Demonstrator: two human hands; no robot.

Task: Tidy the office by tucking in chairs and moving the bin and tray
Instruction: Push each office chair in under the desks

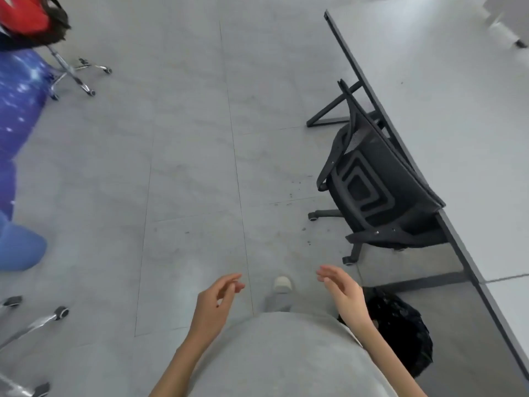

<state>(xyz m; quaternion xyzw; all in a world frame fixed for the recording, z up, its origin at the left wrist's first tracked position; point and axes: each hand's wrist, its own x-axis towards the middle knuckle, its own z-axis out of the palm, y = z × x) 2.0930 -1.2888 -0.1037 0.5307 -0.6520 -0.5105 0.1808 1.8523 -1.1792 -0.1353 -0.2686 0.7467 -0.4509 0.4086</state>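
A black mesh office chair (375,184) stands at the right, its back pressed against the edge of a long grey desk (446,118) and its seat under it. A bin lined with a black bag (400,330) sits on the floor by the desk's leg, partly behind my right forearm. My left hand (217,302) and my right hand (340,290) hover low in front of my body, both empty with fingers loosely apart. No tray is in view.
At the far left a person in blue patterned clothing (17,138) sits on a chair with a chrome wheeled base (77,73). Another chrome chair base (31,322) shows at the bottom left. Grey tiled floor (186,167) stretches between them.
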